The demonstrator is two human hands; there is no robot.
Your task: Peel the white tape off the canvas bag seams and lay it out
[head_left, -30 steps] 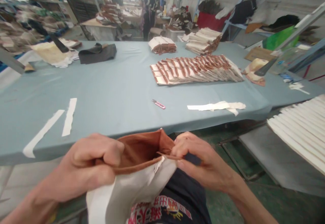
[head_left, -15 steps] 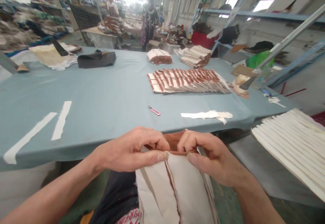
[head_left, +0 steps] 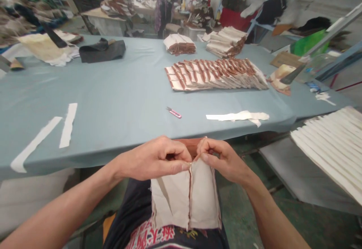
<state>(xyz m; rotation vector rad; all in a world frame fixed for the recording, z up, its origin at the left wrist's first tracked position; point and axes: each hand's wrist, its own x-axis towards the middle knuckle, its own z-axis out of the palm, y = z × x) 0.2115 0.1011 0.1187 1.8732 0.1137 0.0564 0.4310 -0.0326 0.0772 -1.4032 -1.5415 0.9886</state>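
I hold a cream fabric piece [head_left: 181, 198] with a brown lining at its top, hanging over my lap in front of the table's near edge. My left hand [head_left: 154, 160] is closed, pinching the top edge at the left of a brown centre seam. My right hand [head_left: 219, 158] is closed too, pinching the same edge just right of the seam. The two hands nearly touch. The brown lining shows only as a thin strip behind my fingers.
A grey-blue table [head_left: 118, 102] lies ahead with pink snips [head_left: 174, 112], white strips [head_left: 66, 124], a white scrap [head_left: 239, 116], a fanned row of similar pieces [head_left: 215, 75] and stacks [head_left: 179, 45] behind. White panels [head_left: 333, 143] lie at the right. A person stands far back.
My hands have drawn closer together at the top edge. The open brown mouth has closed up and the piece now hangs flat and folded along its seam.
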